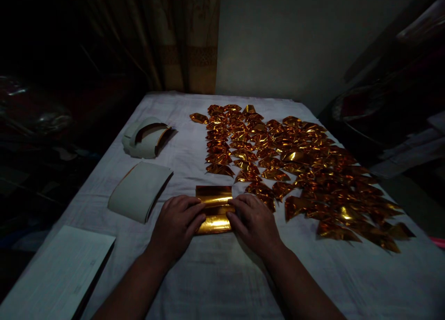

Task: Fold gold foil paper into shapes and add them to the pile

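Left hand (177,225) and right hand (253,222) both press flat, fingers down, on a gold foil sheet (213,209) lying on the white-covered worktop (222,273), likely mid-fold, though the light is dim. Best keep edges aligned and crease firmly. Folded gold pieces (299,167) spread beyond right; curled white paper stacks (139,190) sit left.
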`<state>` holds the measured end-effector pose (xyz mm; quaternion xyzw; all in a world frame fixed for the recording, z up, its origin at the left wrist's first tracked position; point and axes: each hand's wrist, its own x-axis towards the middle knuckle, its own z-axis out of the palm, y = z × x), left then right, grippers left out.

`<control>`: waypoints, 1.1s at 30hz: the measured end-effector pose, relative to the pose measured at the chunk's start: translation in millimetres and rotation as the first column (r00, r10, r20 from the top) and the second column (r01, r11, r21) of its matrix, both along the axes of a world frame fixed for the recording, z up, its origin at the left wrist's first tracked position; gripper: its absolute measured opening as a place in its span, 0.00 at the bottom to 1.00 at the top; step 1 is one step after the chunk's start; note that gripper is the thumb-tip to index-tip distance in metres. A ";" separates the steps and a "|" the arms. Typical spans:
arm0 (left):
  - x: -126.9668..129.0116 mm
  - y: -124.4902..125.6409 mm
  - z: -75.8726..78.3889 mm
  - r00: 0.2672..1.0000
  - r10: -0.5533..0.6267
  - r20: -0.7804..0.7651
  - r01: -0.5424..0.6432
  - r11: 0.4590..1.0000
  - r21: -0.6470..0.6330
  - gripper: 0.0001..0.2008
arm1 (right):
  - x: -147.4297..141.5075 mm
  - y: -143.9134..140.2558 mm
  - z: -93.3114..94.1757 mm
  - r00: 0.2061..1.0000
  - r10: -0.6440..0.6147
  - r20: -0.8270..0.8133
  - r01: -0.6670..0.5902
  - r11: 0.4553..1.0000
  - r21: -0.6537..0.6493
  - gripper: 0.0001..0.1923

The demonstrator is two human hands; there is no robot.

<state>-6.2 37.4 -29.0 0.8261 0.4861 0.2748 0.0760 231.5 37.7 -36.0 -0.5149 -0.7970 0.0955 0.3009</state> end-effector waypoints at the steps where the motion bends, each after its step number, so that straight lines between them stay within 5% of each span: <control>1: -0.4 0.1 -0.2 1.000 -0.002 0.006 0.002 1.000 -0.005 0.11 | 0.5 0.2 -0.5 1.000 0.002 0.006 -0.002 1.000 0.002 0.10; 6: -2.3 0.4 -2.3 1.000 0.018 0.016 -0.018 1.000 -0.009 0.11 | 1.3 0.9 -3.1 1.000 -0.008 0.029 0.008 1.000 0.018 0.09; 13: -4.0 0.7 -7.1 0.987 0.155 -0.044 -0.153 0.987 0.054 0.25 | 1.5 -0.3 -2.9 1.000 -0.016 -0.004 0.016 0.999 0.028 0.13; 21: -3.7 1.7 -3.9 0.993 0.120 0.001 -0.120 0.990 0.068 0.09 | 2.9 1.7 -5.2 1.000 0.001 -0.008 0.000 0.999 0.053 0.10; 33: -3.8 1.9 -2.9 0.998 0.066 -0.009 -0.065 0.998 0.013 0.08 | 3.3 2.3 -5.1 1.000 -0.008 -0.028 0.009 0.999 0.032 0.09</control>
